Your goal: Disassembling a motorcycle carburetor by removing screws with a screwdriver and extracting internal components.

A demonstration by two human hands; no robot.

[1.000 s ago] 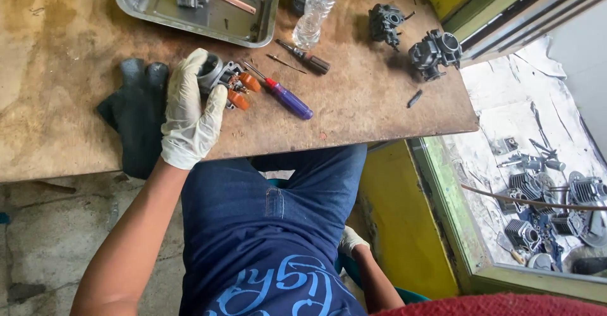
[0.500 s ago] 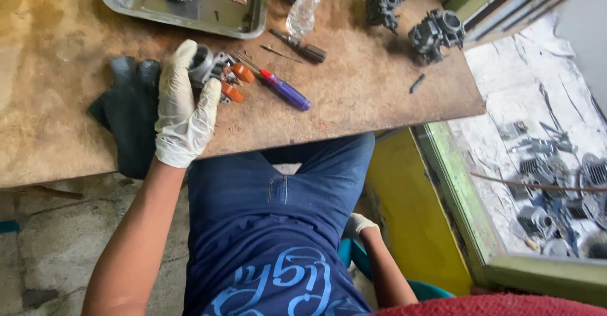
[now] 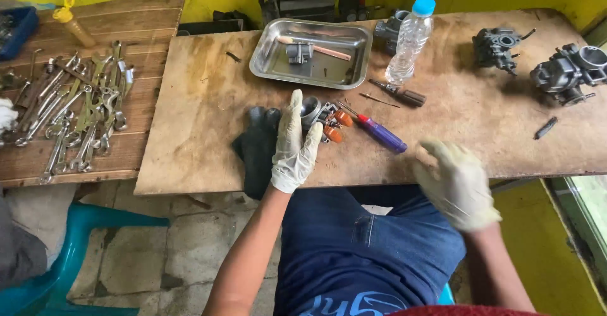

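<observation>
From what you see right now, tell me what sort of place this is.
Likely a small engine repair workshop: carburetors lie on a worn plywood bench, wrenches are spread out beside it, and the gloved left hand rests on a carburetor body.

A steel tray (image 3: 265,63) and plastic bottle (image 3: 406,44) sit on the tabletop (image 3: 202,120) — wrenches (image 3: 82,110) lie spread left, two carburetors (image 3: 537,60) far right.

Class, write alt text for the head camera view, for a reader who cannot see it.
A seated person's gloved left hand grips a small carburetor on a plywood table, while the gloved right hand hovers open near a purple-handled screwdriver. Behind sit a steel tray, a water bottle and wrenches.
</observation>
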